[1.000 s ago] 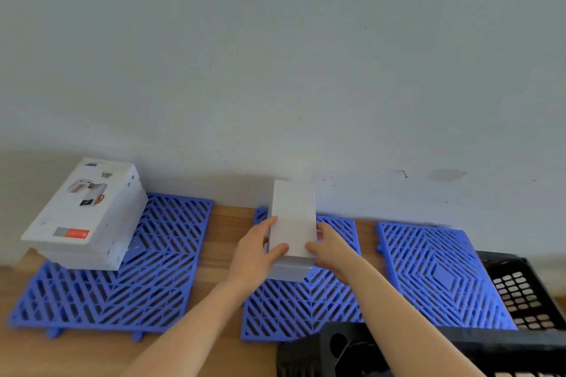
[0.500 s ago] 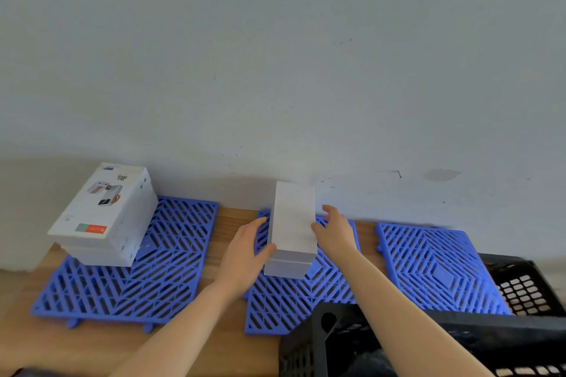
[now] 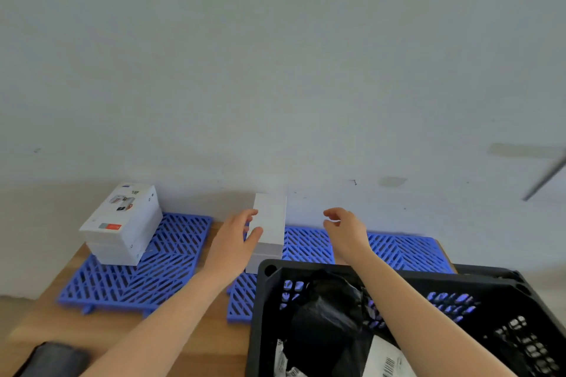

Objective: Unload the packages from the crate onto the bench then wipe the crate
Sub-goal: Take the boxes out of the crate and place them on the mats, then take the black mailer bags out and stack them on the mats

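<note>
A plain white box (image 3: 269,223) lies on the middle blue mat (image 3: 306,243) near the wall. My left hand (image 3: 235,242) touches the box's left side with loosely bent fingers and thumb. My right hand (image 3: 346,228) hovers to the right of the box, apart from it, fingers loosely curled and holding nothing. The black crate (image 3: 398,321) sits at the front right, under my right forearm. Inside it lie a black plastic package (image 3: 327,312) and a white labelled package (image 3: 386,361). A stack of white printed boxes (image 3: 122,223) stands on the left blue mat (image 3: 137,272).
The wooden bench (image 3: 196,333) runs along a grey wall (image 3: 275,70). A third blue mat (image 3: 407,251) lies at the right, behind the crate. A dark object (image 3: 52,360) shows at the bench's front left corner.
My right hand has let go of the white box and moved away to the right. The left hand's hold has loosened. The view has dropped, and more of the crate shows.
</note>
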